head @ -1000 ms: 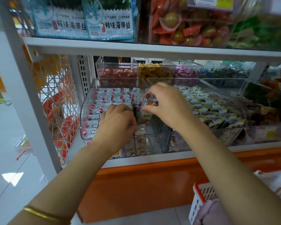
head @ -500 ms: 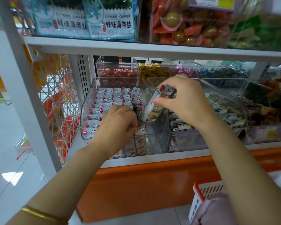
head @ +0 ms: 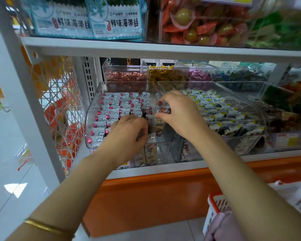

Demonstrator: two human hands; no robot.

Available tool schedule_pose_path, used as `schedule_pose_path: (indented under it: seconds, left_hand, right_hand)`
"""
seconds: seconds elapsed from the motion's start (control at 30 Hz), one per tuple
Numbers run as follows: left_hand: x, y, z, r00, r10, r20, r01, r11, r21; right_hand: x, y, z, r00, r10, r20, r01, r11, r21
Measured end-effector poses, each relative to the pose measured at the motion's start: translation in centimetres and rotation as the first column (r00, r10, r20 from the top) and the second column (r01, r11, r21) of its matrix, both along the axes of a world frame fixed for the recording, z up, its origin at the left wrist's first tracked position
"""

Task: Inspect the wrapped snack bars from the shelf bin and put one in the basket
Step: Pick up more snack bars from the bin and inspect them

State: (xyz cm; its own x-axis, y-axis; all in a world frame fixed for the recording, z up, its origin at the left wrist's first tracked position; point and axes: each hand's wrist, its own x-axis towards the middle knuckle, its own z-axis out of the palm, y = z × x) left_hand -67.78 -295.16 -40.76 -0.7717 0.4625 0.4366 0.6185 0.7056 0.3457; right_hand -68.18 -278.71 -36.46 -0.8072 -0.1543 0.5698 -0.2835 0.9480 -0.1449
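Observation:
A clear shelf bin (head: 92, 110) holds several rows of silver wrapped snack bars (head: 115, 108) with red dots and cloud prints. My right hand (head: 179, 113) pinches one wrapped bar (head: 162, 108) upright at the bin's right end. My left hand (head: 127, 134) reaches into the front of the same bin, its fingers curled round a bar (head: 151, 136) there. A white basket with an orange rim (head: 214, 206) hangs at the lower right, below my right forearm.
A second clear bin (head: 233, 112) of yellow-and-black wrapped snacks stands to the right. Smaller bins of candy (head: 127, 75) line the back. An upper shelf (head: 163, 49) overhangs. A white wire rack (head: 59, 105) is at the left, an orange base panel (head: 155, 197) below.
My right hand had lifted the bar up and to the right half a second ago; now it has come back down and left to the bin's right end. My left hand stayed put.

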Motion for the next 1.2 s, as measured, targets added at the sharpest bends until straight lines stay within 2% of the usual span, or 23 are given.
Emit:
schedule_pose_path:
  seconds: [0.17, 0.37, 0.47, 0.53, 0.7, 0.77, 0.97, 1.07, 1.2]
  left_hand:
    - [-0.3, -0.1, 0.1, 1.0, 0.006, -0.021, -0.006, 1.0, -0.02]
    - [-0.4, -0.6, 0.1, 0.998, 0.053, -0.044, -0.053, 0.999, 0.001]
    - [-0.2, -0.8, 0.4, 0.997, 0.08, -0.021, -0.08, 0.997, 0.025]
    - [-0.1, -0.9, 0.6, 0.996, 0.093, -0.018, -0.092, 0.995, 0.041]
    - [-0.1, -1.1, 1.0, 0.995, 0.104, -0.001, -0.104, 0.993, 0.061]
    - [-0.1, -1.1, 1.0, 0.993, 0.115, 0.004, -0.115, 0.991, 0.065]
    - [-0.2, -1.2, 1.2, 0.993, 0.122, -0.002, -0.121, 0.989, 0.09]
    - [-0.1, -1.2, 1.2, 0.993, 0.122, 0.001, -0.121, 0.988, 0.094]
    - [-0.1, -1.3, 1.2, 0.992, 0.126, 0.004, -0.125, 0.987, 0.098]
  right_hand:
    - [0.1, -0.9, -0.6, 1.0, -0.017, 0.011, 0.017, 0.999, 0.047]
    - [0.1, -1.4, -1.2, 0.959, 0.071, 0.274, -0.132, 0.969, 0.209]
    - [0.1, -1.1, -1.2, 0.904, 0.15, 0.4, -0.222, 0.965, 0.139]
    - [0.1, -0.9, -1.1, 0.904, 0.181, 0.388, -0.225, 0.972, 0.07]
    - [-0.6, 0.0, 0.2, 0.969, 0.152, 0.194, -0.129, 0.984, -0.123]
    - [-1.1, 0.2, 0.7, 0.979, 0.128, 0.157, -0.106, 0.984, -0.143]
    - [-2.3, 0.0, 0.9, 0.966, 0.026, 0.257, -0.066, 0.987, 0.149]
    - [-2.5, -0.5, 0.3, 0.969, -0.039, 0.245, -0.025, 0.967, 0.254]
    - [-2.5, -1.2, -0.3, 0.976, -0.048, 0.211, -0.013, 0.961, 0.276]
